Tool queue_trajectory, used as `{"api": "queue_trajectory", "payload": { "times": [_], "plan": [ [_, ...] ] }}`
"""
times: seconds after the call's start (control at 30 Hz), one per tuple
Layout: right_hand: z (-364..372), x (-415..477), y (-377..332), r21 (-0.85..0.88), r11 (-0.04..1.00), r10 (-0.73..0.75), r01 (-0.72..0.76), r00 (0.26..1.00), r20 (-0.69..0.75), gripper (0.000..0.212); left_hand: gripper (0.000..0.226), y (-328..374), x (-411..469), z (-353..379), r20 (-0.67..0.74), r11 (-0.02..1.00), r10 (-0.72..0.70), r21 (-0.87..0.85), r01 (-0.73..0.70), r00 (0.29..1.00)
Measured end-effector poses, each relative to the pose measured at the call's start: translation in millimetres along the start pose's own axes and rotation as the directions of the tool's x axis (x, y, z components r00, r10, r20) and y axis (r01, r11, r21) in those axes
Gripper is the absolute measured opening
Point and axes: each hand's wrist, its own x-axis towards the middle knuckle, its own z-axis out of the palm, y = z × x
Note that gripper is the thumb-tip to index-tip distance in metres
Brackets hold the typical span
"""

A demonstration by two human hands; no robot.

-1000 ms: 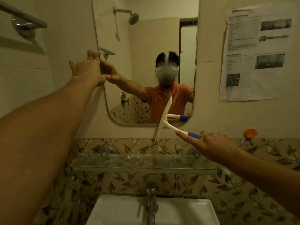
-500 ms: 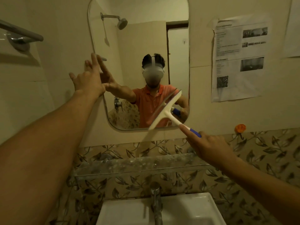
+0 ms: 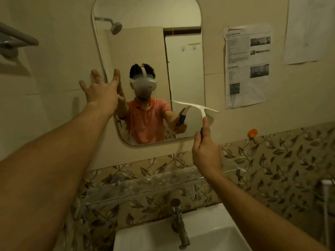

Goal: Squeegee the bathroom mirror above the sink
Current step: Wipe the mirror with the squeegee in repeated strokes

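Squeegee [image 3: 196,108], white plastic, likely light, stiff; right hand [image 3: 206,153] grips blue handle [image 3: 201,132], left hand [image 3: 101,90] splayed open at rounded wall mirror [image 3: 145,42] edge.

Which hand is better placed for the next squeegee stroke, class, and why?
Right. The right hand grips the squeegee, blade at the mirror, lower right; the left hand is empty, fingers spread at its left edge.

Paper notice [image 3: 248,66], orange hook [image 3: 252,133], glass shelf [image 3: 145,185]
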Motion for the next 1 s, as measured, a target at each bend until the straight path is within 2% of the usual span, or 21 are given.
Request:
{"api": "queue_trajectory", "payload": {
  "times": [0.2, 0.47, 0.73, 0.8, 0.9, 1.0],
  "plan": [
    [31, -51, 7, 0.041, 0.988, 0.147, -0.147, 0.989, 0.000, 0.064, 0.087, -5, 7, 7, -0.052, 0.999, 0.042, 0.014, -0.042, 0.998],
    [49, -79, 12, 0.092, 0.977, 0.193, -0.193, 0.981, 0.009, 0.064, 0.094, -7, 9, 12, -0.069, 0.998, 0.055, 0.016, -0.054, 0.996],
    [46, -110, 20, 0.001, 0.984, 0.177, -0.179, 0.970, 0.170, 0.065, 0.090, -8, 10, 11, -0.075, 0.999, 0.045, 0.015, -0.044, 0.996],
    [38, -116, 20, -0.006, 0.993, 0.116, -0.117, 0.976, 0.186, 0.067, 0.088, -9, 11, 12, -0.078, 0.998, 0.053, 0.019, -0.052, 0.996],
    [27, -109, 4, -0.014, 0.996, -0.089, 0.093, 0.975, 0.202, 0.070, 0.086, -11, 13, 10, -0.065, 0.998, 0.057, 0.028, -0.056, 0.996],
    [22, -87, -26, -0.117, 0.917, -0.339, 0.382, 0.898, 0.279, 0.065, 0.081, -11, 11, 9, -0.051, 0.998, 0.064, 0.030, -0.063, 0.997]
  ]
}}
